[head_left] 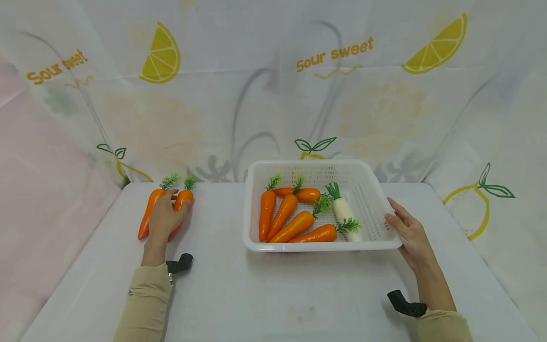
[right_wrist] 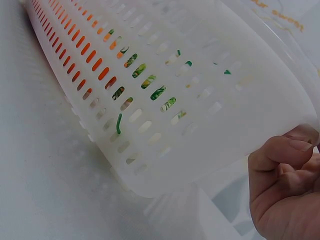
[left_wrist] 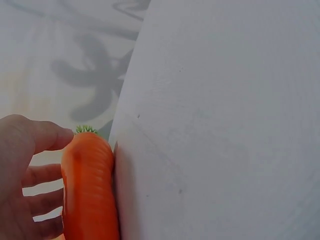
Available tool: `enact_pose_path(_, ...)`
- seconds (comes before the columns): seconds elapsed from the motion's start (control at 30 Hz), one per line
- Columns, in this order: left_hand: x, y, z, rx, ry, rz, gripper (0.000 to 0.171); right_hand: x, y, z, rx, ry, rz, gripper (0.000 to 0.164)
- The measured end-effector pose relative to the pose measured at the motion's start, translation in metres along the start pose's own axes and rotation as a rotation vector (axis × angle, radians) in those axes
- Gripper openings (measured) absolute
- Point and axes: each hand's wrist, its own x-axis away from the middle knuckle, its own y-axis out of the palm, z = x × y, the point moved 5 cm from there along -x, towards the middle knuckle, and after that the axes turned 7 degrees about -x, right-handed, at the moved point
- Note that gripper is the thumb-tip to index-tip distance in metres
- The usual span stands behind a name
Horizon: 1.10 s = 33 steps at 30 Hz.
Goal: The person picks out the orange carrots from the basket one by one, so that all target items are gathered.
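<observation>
Two orange carrots with green tops lie side by side at the table's left back. My left hand (head_left: pixel 164 213) reaches over them and holds the right-hand carrot (head_left: pixel 184 195), thumb near its top; the other carrot (head_left: pixel 149 213) lies just left of the hand. In the left wrist view, the fingers partly disappear behind the held carrot (left_wrist: pixel 89 185). My right hand (head_left: pixel 412 237) grips the right rim of a white perforated plastic basket (head_left: pixel 320 246), thumb on the rim. Inside the basket are several carrots (head_left: pixel 295 227) and one white radish (head_left: pixel 343 211) with a green top.
The white table (head_left: pixel 299 294) ends at the back against a hanging cloth (head_left: pixel 273 95) printed with lemons and words. Dark camera mounts (head_left: pixel 179 263) sit at both wrists. Between the left carrots and the basket lies bare tabletop.
</observation>
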Motion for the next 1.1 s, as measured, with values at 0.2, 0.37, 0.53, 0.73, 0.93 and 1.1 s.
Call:
enact_pose_path(0.2, 0.001, -0.005, 0.009, -0.001, 0.032, 0.038, 0.054, 0.000, 0.000, 0.001, -0.002, 0.008, -0.002, 0.062)
enact_pose_path(0.37, 0.004, -0.009, 0.029, 0.066, 0.105, 0.063, 0.052, 0.000, -0.001, 0.000, 0.015, 0.012, -0.005, 0.063)
enact_pose_path(0.53, 0.004, -0.007, 0.046, 0.037, 0.132, 0.056, 0.051, 0.000, -0.001, 0.000, 0.013, 0.010, -0.002, 0.062)
enact_pose_path(0.73, 0.004, -0.005, 0.049, 0.019, 0.139, 0.064, 0.048, 0.001, -0.001, 0.000, 0.001, 0.011, -0.006, 0.061)
enact_pose_path(0.93, 0.007, -0.005, 0.065, 0.086, 0.231, 0.063, 0.047, 0.001, -0.001, -0.002, -0.009, 0.003, -0.010, 0.061)
enact_pose_path(1.1, 0.012, 0.002, 0.085, 0.155, 0.286, -0.010, 0.047, 0.001, -0.001, 0.001, -0.005, 0.010, -0.003, 0.062)
